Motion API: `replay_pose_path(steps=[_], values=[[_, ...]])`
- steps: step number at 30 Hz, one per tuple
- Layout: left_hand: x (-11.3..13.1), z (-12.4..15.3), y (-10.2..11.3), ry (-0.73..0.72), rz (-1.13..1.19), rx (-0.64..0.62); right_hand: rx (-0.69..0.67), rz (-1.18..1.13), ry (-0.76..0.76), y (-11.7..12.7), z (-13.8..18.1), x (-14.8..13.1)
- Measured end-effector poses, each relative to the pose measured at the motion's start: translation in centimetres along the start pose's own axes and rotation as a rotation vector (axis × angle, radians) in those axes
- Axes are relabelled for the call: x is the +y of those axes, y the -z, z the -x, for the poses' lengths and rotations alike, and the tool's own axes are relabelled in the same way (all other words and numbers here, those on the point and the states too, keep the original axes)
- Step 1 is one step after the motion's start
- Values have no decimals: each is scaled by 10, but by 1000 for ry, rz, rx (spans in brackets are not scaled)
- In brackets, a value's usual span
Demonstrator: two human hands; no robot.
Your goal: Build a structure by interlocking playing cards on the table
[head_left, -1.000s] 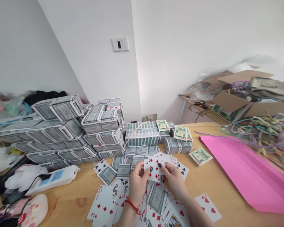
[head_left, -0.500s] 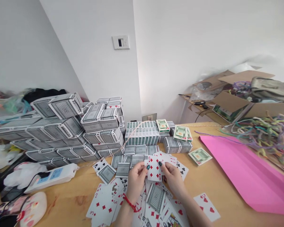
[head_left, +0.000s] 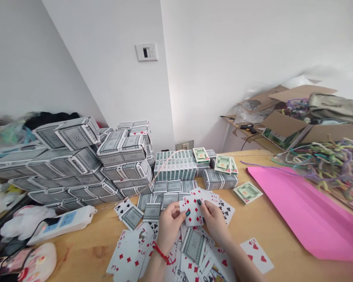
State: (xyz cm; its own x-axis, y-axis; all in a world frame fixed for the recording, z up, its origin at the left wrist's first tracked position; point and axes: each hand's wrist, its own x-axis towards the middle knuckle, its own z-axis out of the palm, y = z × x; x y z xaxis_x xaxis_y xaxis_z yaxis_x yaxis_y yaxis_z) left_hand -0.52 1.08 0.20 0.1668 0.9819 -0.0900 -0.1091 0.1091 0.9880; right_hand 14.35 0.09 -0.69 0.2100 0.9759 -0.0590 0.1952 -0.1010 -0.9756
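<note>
Over the loose pile (head_left: pixel 193 246), the left hand (head_left: pixel 170 223) pinches a six of diamonds (head_left: pixel 194 215), faced up likely for reading; the right hand (head_left: pixel 215 219) grips fanned cards (head_left: pixel 209 197), spread probably so corners show.

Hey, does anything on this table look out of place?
Yes: a five of hearts lies by itself, left of the pink sheet, while most other loose cards are bunched together.

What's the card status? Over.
Left hand, right hand: both holding fanned cards. Six of diamonds in front. Loose cards strewn below. Nothing visibly blocking.
</note>
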Motion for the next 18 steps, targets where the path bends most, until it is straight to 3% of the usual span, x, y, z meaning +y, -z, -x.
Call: replay_pose_path(steps=[12,18], values=[[-4,-4,1,71,51,34,-64,54,14,5,0,-6],[-1,-3,3,17,92,17,-96,22,-11,4,1,-4]])
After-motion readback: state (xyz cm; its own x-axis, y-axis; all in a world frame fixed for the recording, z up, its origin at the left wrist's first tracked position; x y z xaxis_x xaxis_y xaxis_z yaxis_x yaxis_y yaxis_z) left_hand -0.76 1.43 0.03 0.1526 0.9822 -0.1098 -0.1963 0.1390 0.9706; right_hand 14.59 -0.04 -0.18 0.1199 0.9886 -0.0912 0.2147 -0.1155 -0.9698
